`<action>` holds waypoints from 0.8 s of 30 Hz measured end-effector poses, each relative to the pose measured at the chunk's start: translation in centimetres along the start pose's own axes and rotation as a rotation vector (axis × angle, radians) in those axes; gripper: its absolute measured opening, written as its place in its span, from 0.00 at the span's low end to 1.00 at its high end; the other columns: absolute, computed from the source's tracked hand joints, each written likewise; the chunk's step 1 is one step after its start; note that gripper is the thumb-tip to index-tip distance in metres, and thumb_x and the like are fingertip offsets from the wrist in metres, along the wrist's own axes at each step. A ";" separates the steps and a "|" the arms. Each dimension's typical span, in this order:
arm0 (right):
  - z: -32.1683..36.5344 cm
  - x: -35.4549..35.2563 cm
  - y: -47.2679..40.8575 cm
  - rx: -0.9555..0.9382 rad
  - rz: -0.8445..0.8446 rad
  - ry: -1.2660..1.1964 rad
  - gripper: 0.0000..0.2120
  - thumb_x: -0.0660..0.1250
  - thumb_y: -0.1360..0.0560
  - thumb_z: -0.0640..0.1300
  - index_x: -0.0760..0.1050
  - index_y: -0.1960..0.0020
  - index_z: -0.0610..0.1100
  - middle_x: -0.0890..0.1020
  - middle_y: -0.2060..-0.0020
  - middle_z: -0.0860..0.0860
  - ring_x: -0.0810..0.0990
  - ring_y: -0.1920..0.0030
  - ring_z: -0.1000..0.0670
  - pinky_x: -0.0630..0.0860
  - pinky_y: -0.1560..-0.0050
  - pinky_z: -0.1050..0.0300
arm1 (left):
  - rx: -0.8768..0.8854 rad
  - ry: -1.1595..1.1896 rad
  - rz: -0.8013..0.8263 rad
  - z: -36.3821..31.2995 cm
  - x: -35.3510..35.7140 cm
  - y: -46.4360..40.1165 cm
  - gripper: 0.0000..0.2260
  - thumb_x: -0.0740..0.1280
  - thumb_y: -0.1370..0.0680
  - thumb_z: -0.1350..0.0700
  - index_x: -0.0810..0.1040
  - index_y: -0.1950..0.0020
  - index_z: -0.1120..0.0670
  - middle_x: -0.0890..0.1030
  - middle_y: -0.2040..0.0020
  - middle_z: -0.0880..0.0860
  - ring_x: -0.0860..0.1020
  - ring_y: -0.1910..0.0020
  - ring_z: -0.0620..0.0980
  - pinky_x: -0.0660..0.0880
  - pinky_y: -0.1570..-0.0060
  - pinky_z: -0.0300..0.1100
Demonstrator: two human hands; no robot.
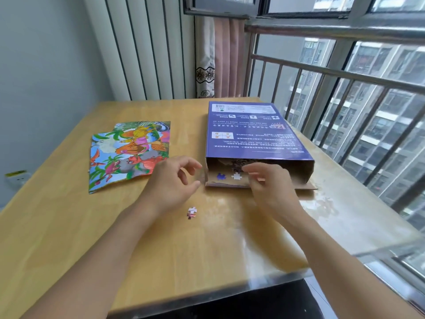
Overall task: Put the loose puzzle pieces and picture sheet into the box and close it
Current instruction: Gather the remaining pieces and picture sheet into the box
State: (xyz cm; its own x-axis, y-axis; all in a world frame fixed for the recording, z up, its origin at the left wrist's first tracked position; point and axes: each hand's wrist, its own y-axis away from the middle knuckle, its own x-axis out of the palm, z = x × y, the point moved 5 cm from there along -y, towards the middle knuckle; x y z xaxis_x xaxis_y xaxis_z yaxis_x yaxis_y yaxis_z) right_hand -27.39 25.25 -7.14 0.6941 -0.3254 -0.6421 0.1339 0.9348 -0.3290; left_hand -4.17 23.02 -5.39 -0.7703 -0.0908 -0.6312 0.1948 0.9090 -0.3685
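A purple puzzle box (253,132) lies flat on the wooden table (69,226), its near end open toward me. Inside the opening lie a blue piece (221,176), a white piece (236,176) and a dark heap further back. My right hand (269,183) hovers at the opening with fingers spread and nothing in it. My left hand (174,180) sits just left of the box, fingers curled apart, holding nothing. One loose puzzle piece (191,212) rests on the table between my arms. The colourful picture sheet (130,155) lies flat to the left.
The box's brown flap (305,186) lies open on the table at the lower right of the opening. A railing (345,74) and window run along the table's right side. A wall and curtain (220,56) stand behind the table.
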 end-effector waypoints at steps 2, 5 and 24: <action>2.5 1.7 0.6 -0.294 0.221 0.213 0.19 0.60 0.21 0.40 0.80 0.35 0.54 0.85 0.43 0.54 0.82 0.43 0.51 0.78 0.44 0.53 | 0.004 0.007 -0.043 0.6 -0.2 0.1 0.11 0.74 0.29 0.63 0.83 0.52 0.49 0.80 0.59 0.45 0.77 0.65 0.43 0.70 0.66 0.27; 3.2 4.0 0.7 -0.382 0.535 0.376 0.18 0.54 0.17 0.55 0.72 0.30 0.59 0.80 0.37 0.57 0.77 0.37 0.50 0.75 0.39 0.49 | 0.022 -0.073 -0.091 1.3 -0.3 0.6 0.09 0.75 0.29 0.58 0.82 0.52 0.48 0.79 0.58 0.44 0.76 0.63 0.44 0.69 0.62 0.30; 8.2 7.5 1.2 -0.465 0.735 0.220 0.10 0.79 0.30 0.46 0.85 0.49 0.50 0.81 0.55 0.53 0.80 0.54 0.52 0.76 0.54 0.59 | -0.264 -0.292 0.378 5.0 -3.4 0.4 0.05 0.79 0.30 0.54 0.84 0.61 0.46 0.82 0.63 0.48 0.81 0.63 0.44 0.75 0.62 0.38</action>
State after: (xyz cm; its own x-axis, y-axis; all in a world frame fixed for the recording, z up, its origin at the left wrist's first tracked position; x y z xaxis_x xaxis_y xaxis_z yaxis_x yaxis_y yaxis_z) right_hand -16.20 25.09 -6.68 0.3342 0.2679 -0.9037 -0.6242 0.7813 0.0008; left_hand 1.52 21.71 -6.81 -0.4683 0.1872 -0.8635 0.2372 0.9680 0.0812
